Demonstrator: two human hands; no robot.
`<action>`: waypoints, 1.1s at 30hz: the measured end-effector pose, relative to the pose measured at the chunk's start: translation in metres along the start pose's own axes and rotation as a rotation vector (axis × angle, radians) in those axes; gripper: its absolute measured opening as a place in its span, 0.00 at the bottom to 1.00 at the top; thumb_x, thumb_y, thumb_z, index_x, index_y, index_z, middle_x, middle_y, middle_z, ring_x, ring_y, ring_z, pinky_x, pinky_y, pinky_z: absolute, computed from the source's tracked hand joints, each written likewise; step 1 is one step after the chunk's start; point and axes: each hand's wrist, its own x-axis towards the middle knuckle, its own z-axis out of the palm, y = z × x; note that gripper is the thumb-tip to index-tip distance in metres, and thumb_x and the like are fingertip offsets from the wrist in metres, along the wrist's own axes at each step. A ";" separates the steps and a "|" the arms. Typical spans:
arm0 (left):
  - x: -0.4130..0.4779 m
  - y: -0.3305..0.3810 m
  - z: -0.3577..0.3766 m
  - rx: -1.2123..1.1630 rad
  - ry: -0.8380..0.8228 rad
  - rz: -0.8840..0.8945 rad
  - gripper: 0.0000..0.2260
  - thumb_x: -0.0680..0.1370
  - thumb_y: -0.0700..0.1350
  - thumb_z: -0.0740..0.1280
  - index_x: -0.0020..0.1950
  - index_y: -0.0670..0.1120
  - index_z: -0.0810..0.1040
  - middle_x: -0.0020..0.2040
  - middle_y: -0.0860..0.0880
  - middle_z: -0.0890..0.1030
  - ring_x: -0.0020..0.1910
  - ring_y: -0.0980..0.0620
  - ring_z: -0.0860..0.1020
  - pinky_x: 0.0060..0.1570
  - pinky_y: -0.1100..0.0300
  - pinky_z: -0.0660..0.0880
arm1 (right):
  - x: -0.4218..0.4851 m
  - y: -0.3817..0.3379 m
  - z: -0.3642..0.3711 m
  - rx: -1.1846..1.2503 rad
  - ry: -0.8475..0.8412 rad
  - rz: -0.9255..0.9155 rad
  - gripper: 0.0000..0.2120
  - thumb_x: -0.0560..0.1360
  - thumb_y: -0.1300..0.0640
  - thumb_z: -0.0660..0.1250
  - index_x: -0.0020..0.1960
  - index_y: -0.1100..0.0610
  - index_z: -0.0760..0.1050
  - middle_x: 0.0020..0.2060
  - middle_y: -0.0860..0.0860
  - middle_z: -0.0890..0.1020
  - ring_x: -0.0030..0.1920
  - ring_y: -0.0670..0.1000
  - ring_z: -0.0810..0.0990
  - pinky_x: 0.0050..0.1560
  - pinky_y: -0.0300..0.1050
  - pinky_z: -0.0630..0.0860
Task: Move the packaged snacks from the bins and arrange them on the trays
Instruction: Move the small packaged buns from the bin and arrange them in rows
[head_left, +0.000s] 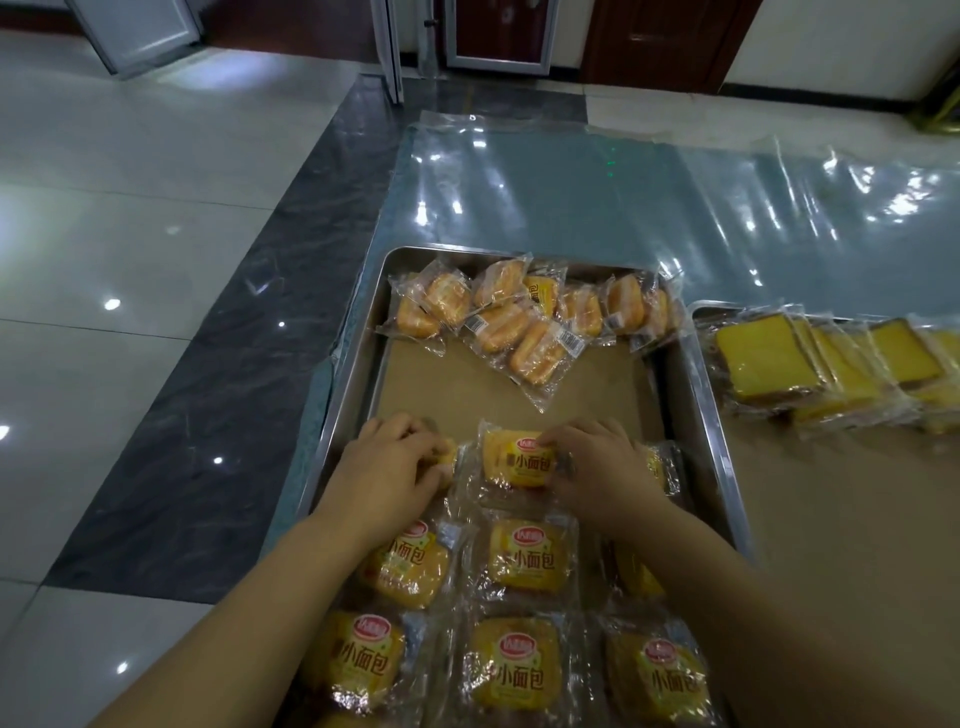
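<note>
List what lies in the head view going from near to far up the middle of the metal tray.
Rows of square bread packets → the two hands, left hand and right hand, on the front row → bare brown liner → pile of long bread rolls → tray's far rim → clear plastic sheet.

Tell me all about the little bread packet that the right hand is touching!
The bread packet is a clear, crinkly plastic wrapper with a yellow bun inside and a red-and-yellow printed label. It lies flat in the metal tray, heading the middle column of matching packets. The right hand grips its right edge; the wrapper looks sealed.
</note>
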 end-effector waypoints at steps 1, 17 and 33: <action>0.005 0.002 -0.002 -0.008 0.007 0.001 0.12 0.75 0.55 0.65 0.58 0.55 0.77 0.54 0.56 0.72 0.56 0.54 0.67 0.57 0.53 0.70 | 0.002 0.001 -0.003 0.026 0.036 0.011 0.18 0.73 0.51 0.67 0.62 0.45 0.72 0.61 0.44 0.73 0.63 0.51 0.66 0.61 0.54 0.65; 0.149 0.010 -0.027 0.081 0.212 -0.204 0.22 0.79 0.49 0.60 0.71 0.46 0.61 0.70 0.41 0.61 0.68 0.41 0.58 0.65 0.48 0.62 | 0.095 0.015 -0.036 -0.378 0.044 -0.217 0.31 0.72 0.60 0.67 0.71 0.47 0.60 0.74 0.52 0.56 0.74 0.58 0.49 0.70 0.59 0.60; 0.153 0.006 -0.032 0.051 0.293 -0.315 0.18 0.76 0.47 0.66 0.65 0.49 0.69 0.65 0.43 0.69 0.62 0.41 0.65 0.55 0.55 0.65 | 0.095 0.030 -0.030 0.137 0.086 -0.043 0.10 0.78 0.53 0.60 0.59 0.47 0.68 0.53 0.46 0.78 0.52 0.48 0.76 0.51 0.47 0.75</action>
